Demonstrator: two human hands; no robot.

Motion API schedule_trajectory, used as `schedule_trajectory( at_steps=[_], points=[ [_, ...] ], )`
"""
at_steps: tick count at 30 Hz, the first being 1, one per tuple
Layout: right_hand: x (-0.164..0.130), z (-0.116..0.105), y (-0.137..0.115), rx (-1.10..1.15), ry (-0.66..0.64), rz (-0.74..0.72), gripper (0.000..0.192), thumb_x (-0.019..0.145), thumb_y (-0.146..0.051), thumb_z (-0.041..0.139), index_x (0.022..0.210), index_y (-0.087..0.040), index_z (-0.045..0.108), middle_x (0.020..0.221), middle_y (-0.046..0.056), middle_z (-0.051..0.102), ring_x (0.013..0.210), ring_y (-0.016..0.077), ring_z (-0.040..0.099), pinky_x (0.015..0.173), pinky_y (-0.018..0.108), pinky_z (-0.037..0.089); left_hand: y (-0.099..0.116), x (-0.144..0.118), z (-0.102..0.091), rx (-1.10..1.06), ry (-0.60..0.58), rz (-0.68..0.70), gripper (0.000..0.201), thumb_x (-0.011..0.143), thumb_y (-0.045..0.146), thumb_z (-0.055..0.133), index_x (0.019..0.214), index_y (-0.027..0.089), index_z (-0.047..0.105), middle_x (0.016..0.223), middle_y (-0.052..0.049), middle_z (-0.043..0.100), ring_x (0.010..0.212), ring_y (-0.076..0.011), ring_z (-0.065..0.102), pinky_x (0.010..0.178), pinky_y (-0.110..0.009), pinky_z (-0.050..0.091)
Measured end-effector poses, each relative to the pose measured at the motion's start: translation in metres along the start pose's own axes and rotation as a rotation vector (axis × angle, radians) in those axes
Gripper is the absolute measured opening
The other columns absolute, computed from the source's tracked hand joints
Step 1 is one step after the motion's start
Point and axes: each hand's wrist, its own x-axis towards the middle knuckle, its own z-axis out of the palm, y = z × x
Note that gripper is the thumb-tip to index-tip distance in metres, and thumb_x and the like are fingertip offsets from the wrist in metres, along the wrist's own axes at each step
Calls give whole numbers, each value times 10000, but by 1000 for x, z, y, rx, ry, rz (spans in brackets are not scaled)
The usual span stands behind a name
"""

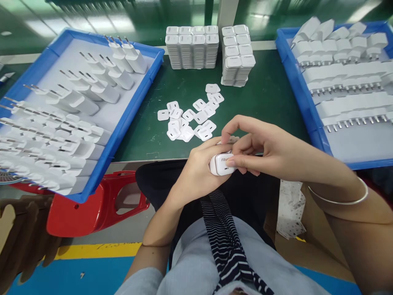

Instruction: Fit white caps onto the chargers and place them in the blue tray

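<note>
My left hand [195, 176] is wrapped round a white plug charger [213, 167], its end turned up toward me above my lap. On that end lies a white cover plate [222, 167] with dark lettering and a small port slot. My right hand [260, 143] reaches in from the right, fingers curled, its thumb on the plate's right edge. Under the right index finger shows a pale edge that I cannot make out. Loose white cover plates [201, 117] lie scattered on the green table [264, 94] just beyond my hands.
Two stacks of white plates, a wide stack [192, 53] and a narrower stack [236, 71], stand at the back. A blue tray [135, 102] holds chargers, pins up, at left; another blue tray [299, 98] of chargers stands right. A red stool [76, 211] is below left.
</note>
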Motion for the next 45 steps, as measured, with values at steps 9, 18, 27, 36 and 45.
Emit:
schedule_trajectory(
  at_steps=[9, 18, 27, 36, 45],
  points=[
    [0, 1, -2, -49, -8, 2, 200, 876, -145, 679, 979, -240, 536, 554, -90, 612, 456, 99, 558, 392, 190, 371, -1, 2, 0, 12, -40, 70, 116, 846, 109, 737, 944, 170, 746, 1121, -69, 735, 979, -167, 717, 838, -265, 587],
    [0, -1, -3, -105, -21, 2, 242, 854, -83, 664, 969, -238, 518, 533, -110, 603, 442, 91, 526, 421, 198, 355, -2, 3, 3, 37, -18, 105, 101, 846, 103, 733, 917, 174, 745, 1093, -65, 738, 972, -176, 718, 833, -280, 595],
    [-1, -4, 1, -127, 28, 25, 191, 893, -212, 711, 965, -237, 536, 487, -124, 537, 448, 88, 468, 449, 213, 347, -12, 3, 5, -43, 18, 83, 299, 787, 157, 825, 1075, 192, 751, 1167, -80, 750, 1015, -210, 741, 859, -322, 625],
    [-45, 38, 16, -362, 379, -163, 532, 978, -199, 627, 1495, -244, 510, 549, -107, 494, 435, 82, 406, 452, 207, 380, -24, 6, 11, -77, 198, 240, 391, 819, 218, 816, 1200, 230, 733, 1295, -106, 725, 1184, -276, 710, 1025, -456, 601],
    [-36, 80, 43, -313, 656, -291, 534, 943, -124, 630, 1453, -280, 597, 566, -75, 594, 429, 103, 482, 449, 227, 430, -27, 7, 18, -122, 227, 218, 377, 827, 216, 805, 1198, 239, 740, 1288, -104, 726, 1167, -272, 718, 1009, -462, 615]
  ],
)
